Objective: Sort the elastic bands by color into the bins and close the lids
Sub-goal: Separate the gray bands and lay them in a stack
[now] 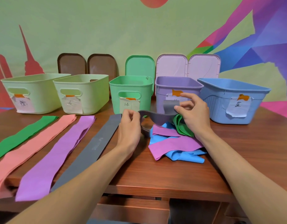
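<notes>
Pinching the gray band (155,118) with left grip (130,125) and right grip (194,113), curled tight on each end. Holding it just in front of the purple bin (178,86), above the messy pile (171,143).

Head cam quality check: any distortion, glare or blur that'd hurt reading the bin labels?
Head view: wide-angle bowing, the leftmost bin and blue bin splay outward. Head view: soft even light, no hard glare. Head view: the leftmost label is smeared, the blue bin's label legible, print on the flat gray band unreadable; the held gray band shows no motion smear.
</notes>
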The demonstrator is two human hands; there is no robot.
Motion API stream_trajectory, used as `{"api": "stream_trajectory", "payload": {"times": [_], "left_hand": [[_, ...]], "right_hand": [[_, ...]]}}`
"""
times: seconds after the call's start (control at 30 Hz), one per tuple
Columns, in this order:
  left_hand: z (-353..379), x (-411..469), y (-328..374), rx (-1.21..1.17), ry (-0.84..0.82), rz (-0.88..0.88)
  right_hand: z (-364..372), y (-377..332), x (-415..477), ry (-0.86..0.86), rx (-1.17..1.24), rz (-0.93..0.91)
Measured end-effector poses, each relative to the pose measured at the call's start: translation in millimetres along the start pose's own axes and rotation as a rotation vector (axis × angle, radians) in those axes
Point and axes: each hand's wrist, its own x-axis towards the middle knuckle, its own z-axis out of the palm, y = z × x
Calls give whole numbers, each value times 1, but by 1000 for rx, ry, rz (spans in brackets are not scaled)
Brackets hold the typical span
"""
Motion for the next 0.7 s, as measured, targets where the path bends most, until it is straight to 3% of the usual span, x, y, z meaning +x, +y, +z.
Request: {"api": "stream_trajectory", "payload": {"times": [0.13,0.27,0.37,0.47,0.57,0.7], "left_hand": [[0,-1,0,35,-165,-53],[-10,6,17,-110,-311,-258],[-20,11,31,-115,-421,-383],[-27,11,26,133,-387,-303],[-33,6,28,502,-465,-203],[-42,4,43,653,-478,-233]], "right_hand": [[-3,2,1,19,51,20],[-2,5,1,-72,14,102],[0,6,2,-61,-1,56],[1,8,3,15,17,15],[-1,7,5,83,22,7],[-2,-4,11,81,-11,12]]}}
